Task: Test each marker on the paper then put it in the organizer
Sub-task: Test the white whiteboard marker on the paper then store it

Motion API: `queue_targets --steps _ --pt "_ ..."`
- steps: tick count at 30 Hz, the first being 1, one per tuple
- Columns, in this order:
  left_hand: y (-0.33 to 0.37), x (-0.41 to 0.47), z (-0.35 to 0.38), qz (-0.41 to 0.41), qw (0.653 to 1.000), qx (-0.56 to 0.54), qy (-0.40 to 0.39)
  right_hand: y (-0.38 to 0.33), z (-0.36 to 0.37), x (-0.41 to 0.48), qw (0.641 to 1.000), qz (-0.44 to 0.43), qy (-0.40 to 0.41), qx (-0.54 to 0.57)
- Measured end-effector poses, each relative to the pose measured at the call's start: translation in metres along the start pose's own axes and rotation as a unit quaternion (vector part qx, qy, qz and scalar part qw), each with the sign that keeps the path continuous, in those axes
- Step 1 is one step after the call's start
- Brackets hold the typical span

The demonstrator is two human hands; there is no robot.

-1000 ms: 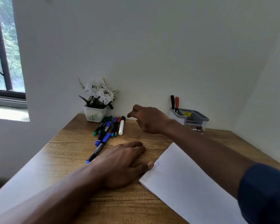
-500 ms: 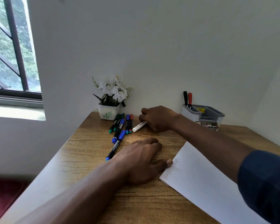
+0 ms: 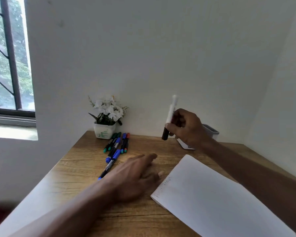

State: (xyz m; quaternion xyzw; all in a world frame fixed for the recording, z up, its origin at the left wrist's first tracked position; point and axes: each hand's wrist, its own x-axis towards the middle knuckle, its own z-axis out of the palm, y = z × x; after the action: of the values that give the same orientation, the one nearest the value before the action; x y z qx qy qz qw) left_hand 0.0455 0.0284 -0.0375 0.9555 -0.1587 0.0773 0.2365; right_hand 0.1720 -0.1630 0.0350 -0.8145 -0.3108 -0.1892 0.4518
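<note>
White marker (image 3: 171, 111) with a dark cap (image 3: 165, 135) is now off the table (image 3: 72, 170) and up in the air, pinched between the thumb and curled fingers of the right hand (image 3: 186, 129). It stands nearly upright, cap end down and white end up against the wall. Half a second ago it lay slanted on the wood at the right end of the row, with that hand just closing on it; a second ago it lay straight in the row and the hand hovered above. The raised hand now sits in front of the grey organizer (image 3: 211, 132), so only its right rim and a bit of its base show, and the black and red markers seen standing in it earlier are hidden. The left hand (image 3: 137, 175) holds nothing and stays low over the table with its fingers stretched forward, blurred, its thumb just beside the near-left corner of the paper (image 3: 212, 194); contact cannot be judged. The remaining markers (image 3: 117, 145), green, blue and red capped, lie where they were, next to the white flower pot (image 3: 105, 132).
</note>
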Motion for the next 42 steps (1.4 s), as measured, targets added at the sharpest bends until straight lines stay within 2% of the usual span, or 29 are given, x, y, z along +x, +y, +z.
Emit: queue_targets --steps 3,6,8,11,16,21,29,36,39,42 --pt "0.006 -0.002 -0.001 0.015 0.995 -0.053 0.085 -0.012 -0.008 -0.043 0.963 0.103 -0.008 0.249" --pt "0.018 -0.005 -0.001 0.035 0.982 -0.091 0.161 -0.015 -0.005 -0.076 0.916 0.161 -0.029 0.366" --pt "0.026 -0.007 0.002 0.048 0.975 -0.116 0.182 -0.012 0.000 -0.088 0.893 0.193 -0.042 0.404" --pt "0.033 -0.008 0.006 0.049 0.968 -0.147 0.196 -0.007 0.006 -0.094 0.883 0.222 -0.054 0.411" --pt "0.036 -0.009 0.012 0.030 0.968 -0.118 0.217 -0.006 0.011 -0.096 0.831 0.260 -0.033 0.490" --pt "0.034 -0.007 0.015 0.021 0.952 -0.209 0.224 -0.007 0.013 -0.097 0.828 0.256 -0.041 0.498" --pt "0.036 -0.002 0.011 0.067 0.927 -0.326 0.172 -0.010 0.005 -0.093 0.833 0.265 -0.057 0.481" --pt "0.034 -0.004 0.005 0.053 0.923 -0.359 0.126 -0.011 0.001 -0.093 0.833 0.261 -0.060 0.484" --pt "0.031 -0.007 0.002 0.049 0.936 -0.337 0.082 -0.004 -0.005 -0.093 0.842 0.263 -0.061 0.467" --pt "0.030 -0.009 0.002 0.042 0.953 -0.292 0.074 0.000 -0.005 -0.094 0.831 0.262 -0.049 0.487"
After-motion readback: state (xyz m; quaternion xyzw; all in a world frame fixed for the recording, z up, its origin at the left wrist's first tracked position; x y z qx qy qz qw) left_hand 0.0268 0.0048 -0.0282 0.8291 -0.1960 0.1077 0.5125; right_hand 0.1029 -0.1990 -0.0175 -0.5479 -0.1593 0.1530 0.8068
